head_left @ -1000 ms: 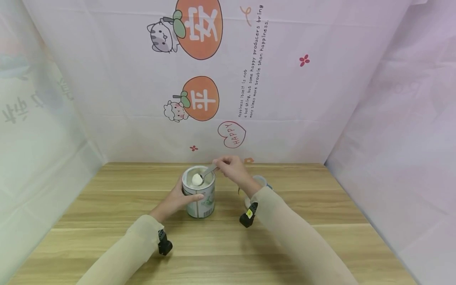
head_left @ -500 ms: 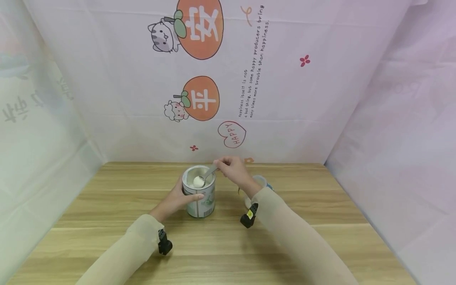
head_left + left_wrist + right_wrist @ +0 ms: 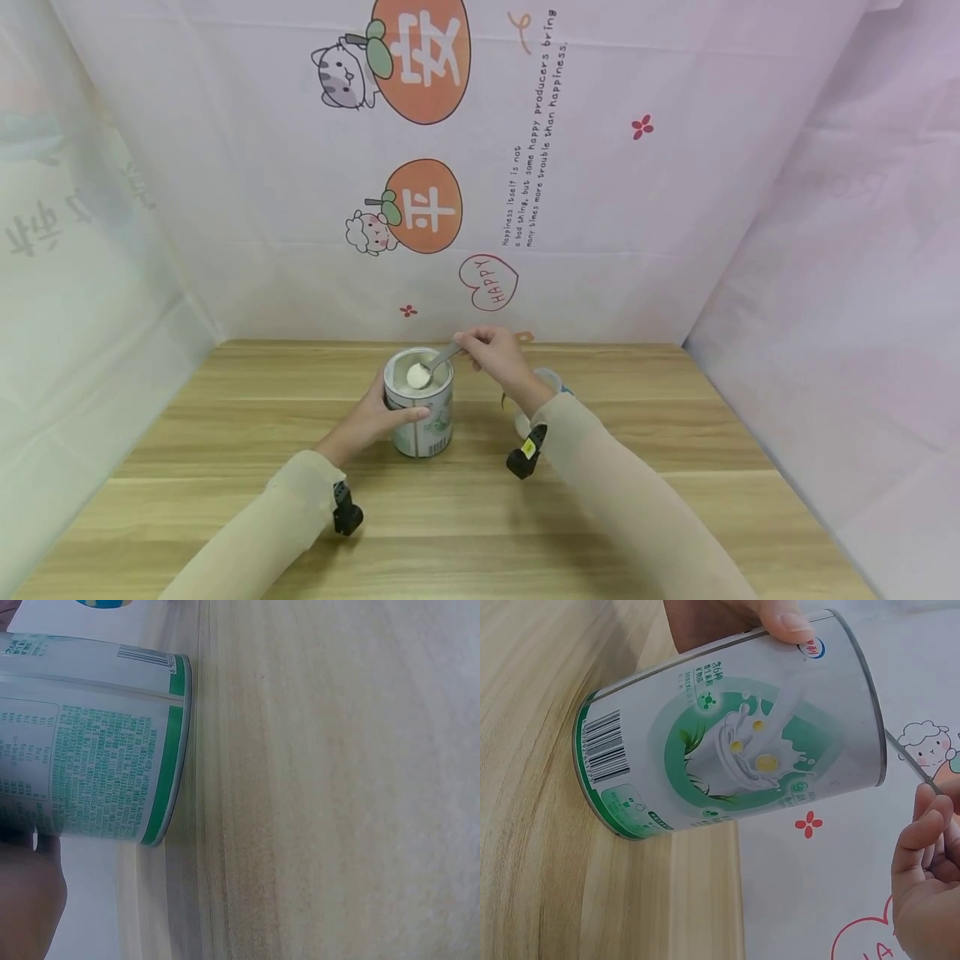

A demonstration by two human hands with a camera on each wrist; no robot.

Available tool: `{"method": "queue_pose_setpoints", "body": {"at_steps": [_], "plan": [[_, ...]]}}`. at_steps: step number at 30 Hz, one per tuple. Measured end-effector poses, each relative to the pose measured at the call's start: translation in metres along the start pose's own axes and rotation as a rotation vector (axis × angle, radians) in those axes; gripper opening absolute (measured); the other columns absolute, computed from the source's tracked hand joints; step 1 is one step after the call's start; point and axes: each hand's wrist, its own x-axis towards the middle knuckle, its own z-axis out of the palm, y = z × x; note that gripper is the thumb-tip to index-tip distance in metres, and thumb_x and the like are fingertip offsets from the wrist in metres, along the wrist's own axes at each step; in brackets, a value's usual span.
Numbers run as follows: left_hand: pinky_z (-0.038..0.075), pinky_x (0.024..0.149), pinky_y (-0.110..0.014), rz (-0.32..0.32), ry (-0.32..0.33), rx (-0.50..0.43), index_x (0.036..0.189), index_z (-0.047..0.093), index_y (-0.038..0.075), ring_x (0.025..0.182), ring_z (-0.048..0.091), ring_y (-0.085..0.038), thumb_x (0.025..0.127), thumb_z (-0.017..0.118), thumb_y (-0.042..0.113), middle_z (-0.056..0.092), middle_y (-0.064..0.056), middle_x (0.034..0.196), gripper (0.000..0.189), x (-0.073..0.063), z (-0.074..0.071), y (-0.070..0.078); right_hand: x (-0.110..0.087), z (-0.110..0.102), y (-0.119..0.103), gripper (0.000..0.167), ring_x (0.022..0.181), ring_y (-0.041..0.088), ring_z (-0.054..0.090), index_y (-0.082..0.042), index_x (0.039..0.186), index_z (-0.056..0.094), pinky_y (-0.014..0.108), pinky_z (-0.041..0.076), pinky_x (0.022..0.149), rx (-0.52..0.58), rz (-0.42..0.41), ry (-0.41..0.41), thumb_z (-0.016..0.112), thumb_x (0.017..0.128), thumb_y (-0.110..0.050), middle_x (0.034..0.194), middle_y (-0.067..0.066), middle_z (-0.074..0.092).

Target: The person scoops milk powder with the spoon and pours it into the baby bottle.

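A white-and-green milk powder can (image 3: 423, 433) stands lidless on the wooden table. My left hand (image 3: 369, 423) grips its left side, thumb across the front. In the left wrist view, small green print covers the can (image 3: 105, 765). Between thumb and fingers, my right hand (image 3: 495, 357) pinches the handle of a metal spoon (image 3: 446, 354). The spoon's bowl is at the can's mouth, heaped with white powder (image 3: 418, 377). From the right wrist, only the spoon's handle (image 3: 909, 757) shows beyond the rim, held by the right hand (image 3: 928, 870).
Partly hidden behind my right wrist stands a clear cup-like container (image 3: 547, 381) with some blue on it. A printed white cloth (image 3: 585, 208) hangs behind the wooden table (image 3: 450, 533), with pale cloth at both sides.
The spoon and its powder have shifted slightly within the can's mouth, and the right hand has moved a little with it. My left hand and the can stay in place.
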Motion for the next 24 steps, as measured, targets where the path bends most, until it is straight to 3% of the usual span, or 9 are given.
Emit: {"method": "queue_pose_setpoints", "body": {"at_steps": [5,11,24], "plan": [[0.022,0.114,-0.061,-0.025,0.023,0.021,0.158,0.012,0.027,0.141,0.033,-0.035,0.084,0.083,0.036,0.035,-0.013,0.153,0.103,0.0002,0.0007,0.0011,-0.0005,0.0001,-0.0012,0.024,0.068,0.014,0.053,-0.002,0.098,0.072,0.026,0.048,0.065,0.042,-0.005,-0.007,0.064,0.1,-0.024,0.082,0.002,0.065],[0.022,0.113,-0.063,-0.027,0.022,0.021,0.158,0.011,0.026,0.142,0.033,-0.036,0.084,0.083,0.036,0.035,-0.013,0.153,0.104,-0.001,0.001,0.0035,-0.0014,-0.0018,-0.0049,0.024,0.069,0.015,0.052,-0.002,0.098,0.071,0.036,0.049,0.072,0.046,-0.015,0.004,0.063,0.1,-0.024,0.08,0.001,0.063],[0.022,0.113,-0.063,-0.021,0.017,0.0,0.158,0.01,0.028,0.141,0.034,-0.036,0.085,0.083,0.033,0.037,-0.013,0.152,0.103,-0.0017,0.0011,0.0033,-0.0022,-0.0098,-0.009,0.025,0.08,0.034,0.054,-0.006,0.099,0.073,0.035,0.048,0.072,0.039,-0.028,-0.005,0.063,0.099,-0.029,0.079,0.002,0.062]]}}
